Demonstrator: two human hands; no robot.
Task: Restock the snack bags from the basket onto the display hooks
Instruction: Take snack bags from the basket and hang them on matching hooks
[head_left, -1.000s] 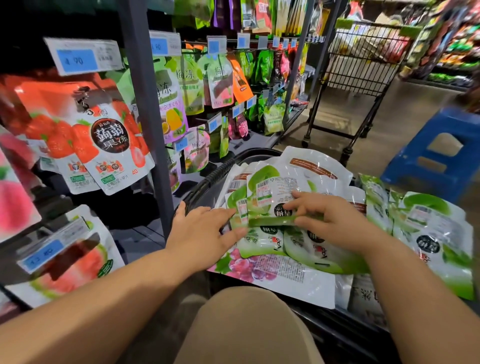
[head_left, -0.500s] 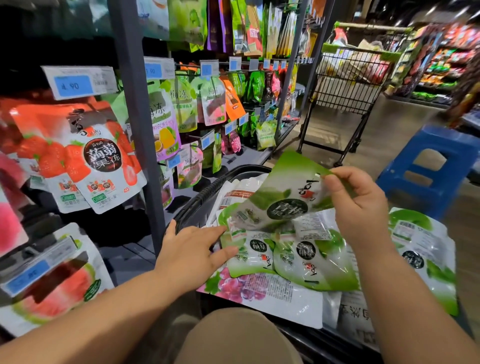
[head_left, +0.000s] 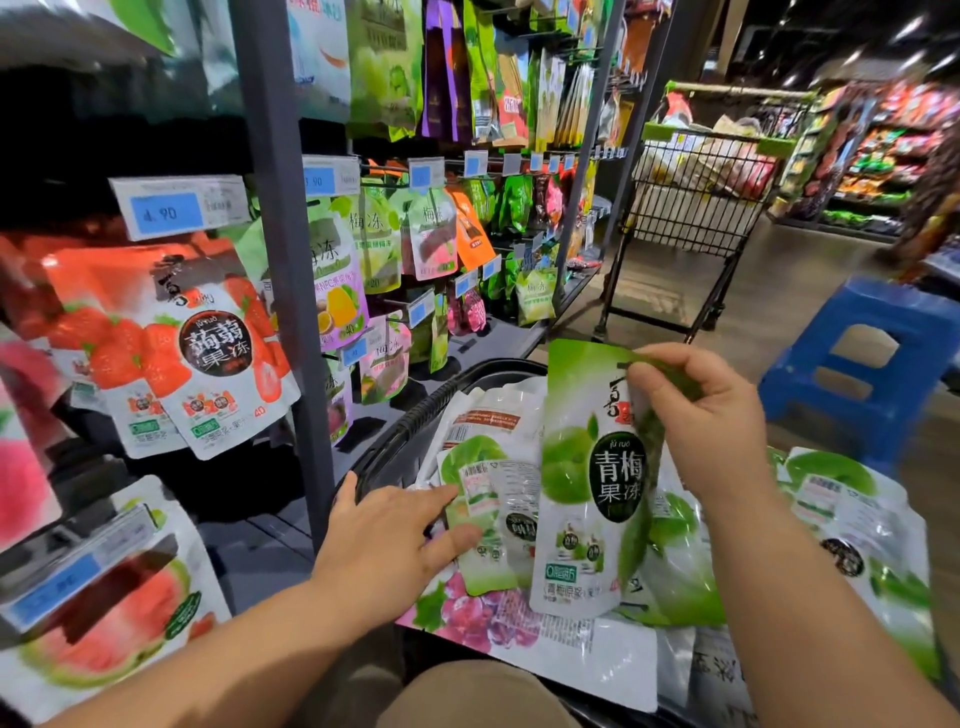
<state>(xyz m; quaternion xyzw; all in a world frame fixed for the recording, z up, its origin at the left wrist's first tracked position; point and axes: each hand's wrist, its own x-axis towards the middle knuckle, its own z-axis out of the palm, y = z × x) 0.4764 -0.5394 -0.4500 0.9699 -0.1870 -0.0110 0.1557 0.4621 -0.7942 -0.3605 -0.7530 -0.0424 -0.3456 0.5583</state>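
Now green bag (head_left: 592, 467) turned upright, right hand (head_left: 711, 421) pinching top, probably; left hand (head_left: 384, 535) flat on pile (head_left: 480, 418)

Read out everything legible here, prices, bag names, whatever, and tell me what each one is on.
"4.90": on the blue price tag above the strawberry bag.
"蒟蒻果冻": on the strawberry bag's dark round badge.
"青梅果冻": on the green bag pinched at its top by the right hand.
"梅冻": on the hanging green pouch.
Everything else, fine print included, is too small or blurred to read.
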